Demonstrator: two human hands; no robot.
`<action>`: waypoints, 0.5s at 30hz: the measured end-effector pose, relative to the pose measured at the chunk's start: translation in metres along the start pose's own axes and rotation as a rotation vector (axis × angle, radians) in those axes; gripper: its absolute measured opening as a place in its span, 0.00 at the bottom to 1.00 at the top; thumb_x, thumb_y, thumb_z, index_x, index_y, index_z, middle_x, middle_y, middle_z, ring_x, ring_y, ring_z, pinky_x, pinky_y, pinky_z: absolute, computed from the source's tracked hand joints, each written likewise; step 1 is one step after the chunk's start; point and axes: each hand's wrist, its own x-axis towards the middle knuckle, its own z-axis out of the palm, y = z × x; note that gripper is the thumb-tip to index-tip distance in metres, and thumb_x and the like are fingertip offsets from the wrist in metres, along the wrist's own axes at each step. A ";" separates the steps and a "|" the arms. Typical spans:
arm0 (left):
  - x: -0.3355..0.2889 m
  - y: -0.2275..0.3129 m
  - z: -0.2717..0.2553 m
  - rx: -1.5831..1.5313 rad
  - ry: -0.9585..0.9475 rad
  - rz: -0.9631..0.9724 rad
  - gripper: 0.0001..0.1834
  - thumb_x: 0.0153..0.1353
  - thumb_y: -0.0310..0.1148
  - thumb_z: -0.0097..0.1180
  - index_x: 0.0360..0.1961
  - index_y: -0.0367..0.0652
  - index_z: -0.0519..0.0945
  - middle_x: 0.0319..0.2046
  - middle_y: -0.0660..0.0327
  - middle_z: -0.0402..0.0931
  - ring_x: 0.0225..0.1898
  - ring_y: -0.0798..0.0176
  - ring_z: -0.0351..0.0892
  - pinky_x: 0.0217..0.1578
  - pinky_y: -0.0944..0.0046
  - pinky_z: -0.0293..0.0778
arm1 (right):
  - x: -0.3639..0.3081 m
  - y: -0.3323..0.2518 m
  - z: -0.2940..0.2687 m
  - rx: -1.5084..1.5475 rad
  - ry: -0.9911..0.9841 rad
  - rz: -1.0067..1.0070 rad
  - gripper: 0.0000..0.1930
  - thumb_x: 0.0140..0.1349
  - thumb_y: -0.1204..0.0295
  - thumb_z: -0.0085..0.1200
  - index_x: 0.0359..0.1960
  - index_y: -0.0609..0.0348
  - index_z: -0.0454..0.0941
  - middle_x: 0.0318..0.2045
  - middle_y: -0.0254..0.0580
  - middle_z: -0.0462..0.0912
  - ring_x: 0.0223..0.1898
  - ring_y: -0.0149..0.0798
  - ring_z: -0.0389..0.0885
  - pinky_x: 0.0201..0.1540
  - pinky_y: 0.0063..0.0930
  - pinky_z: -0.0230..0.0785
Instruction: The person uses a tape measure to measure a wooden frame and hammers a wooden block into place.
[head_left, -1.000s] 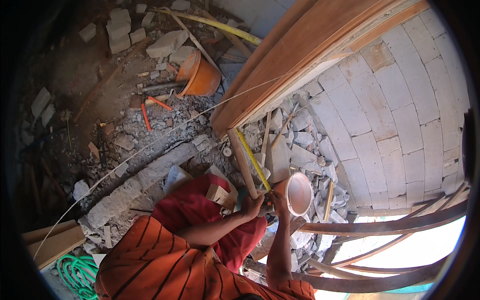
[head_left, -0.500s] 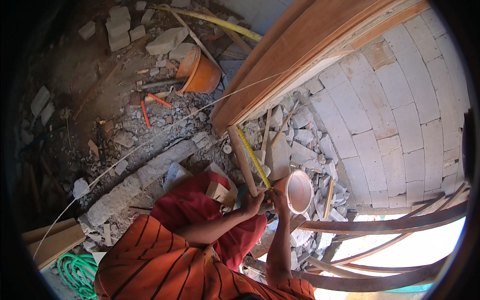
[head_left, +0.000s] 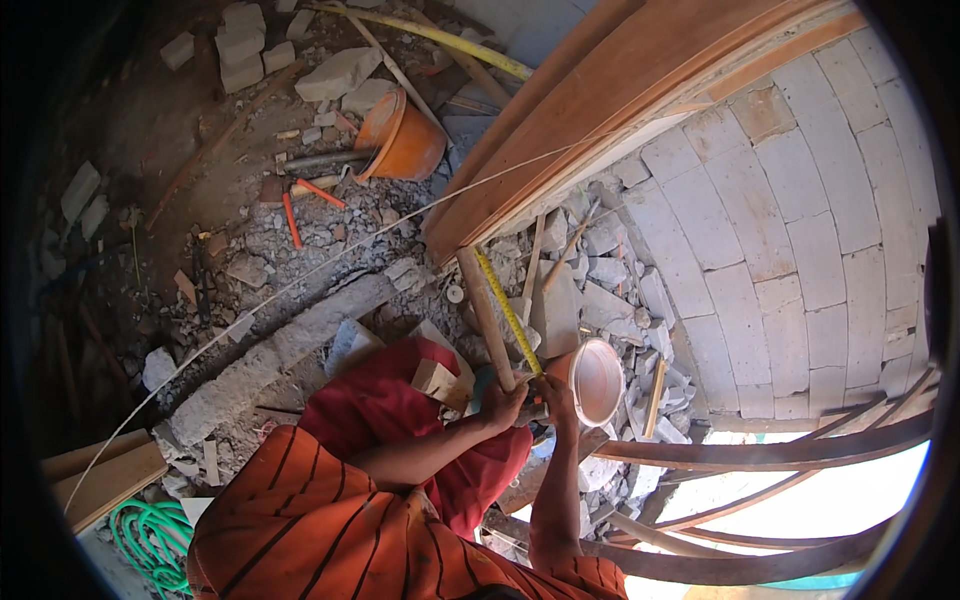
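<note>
My left hand [head_left: 502, 405] is closed round the near end of a round wooden stick [head_left: 484, 318], whose far end meets the foot of the brown wooden door frame [head_left: 560, 130]. Beside it my right hand [head_left: 559, 402] grips a tape measure; its yellow blade [head_left: 508, 312] runs out alongside the stick to the frame's foot. The tape's case is mostly hidden by my fingers. Just right of my right hand stands a small bucket [head_left: 598, 383] with a pale inside. A broken block [head_left: 438, 385] lies by my red-clothed knee.
Rubble [head_left: 600, 300] lies along the pale block wall [head_left: 790, 220]. A string [head_left: 300, 272] crosses the space diagonally. An orange bucket [head_left: 405, 140] lies tipped at the back. A concrete beam [head_left: 270, 360] lies to the left, a green hose [head_left: 150, 545] at lower left, bent wooden poles [head_left: 780, 455] at right.
The view has shifted very slightly. Both hands keep their grip, and the stick and tape stay in nearly the same place.
</note>
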 end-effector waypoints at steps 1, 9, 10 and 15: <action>0.000 0.001 0.000 0.008 0.003 0.000 0.15 0.58 0.35 0.59 0.43 0.36 0.77 0.28 0.61 0.76 0.30 0.68 0.77 0.32 0.64 0.73 | 0.000 0.000 0.000 -0.011 -0.001 0.000 0.21 0.64 0.57 0.48 0.42 0.65 0.81 0.29 0.43 0.83 0.32 0.35 0.80 0.36 0.32 0.71; 0.001 0.003 -0.003 -0.030 -0.009 0.007 0.14 0.59 0.33 0.58 0.43 0.37 0.77 0.31 0.61 0.76 0.32 0.68 0.76 0.33 0.64 0.73 | -0.001 -0.035 -0.005 0.128 -0.020 0.196 0.20 0.66 0.58 0.46 0.41 0.65 0.81 0.29 0.44 0.82 0.31 0.35 0.79 0.35 0.33 0.70; 0.001 0.002 -0.002 -0.031 -0.012 0.009 0.13 0.59 0.33 0.58 0.43 0.37 0.77 0.31 0.62 0.76 0.32 0.68 0.76 0.33 0.64 0.73 | -0.002 -0.039 -0.006 0.132 -0.023 0.209 0.20 0.66 0.58 0.46 0.41 0.65 0.81 0.28 0.44 0.82 0.31 0.35 0.79 0.35 0.33 0.70; 0.001 -0.004 0.000 -0.029 -0.005 -0.004 0.13 0.60 0.33 0.58 0.43 0.38 0.77 0.30 0.62 0.76 0.30 0.69 0.75 0.31 0.64 0.73 | -0.003 -0.036 -0.006 0.069 -0.006 0.107 0.20 0.66 0.58 0.46 0.40 0.65 0.81 0.28 0.44 0.82 0.31 0.36 0.79 0.35 0.33 0.70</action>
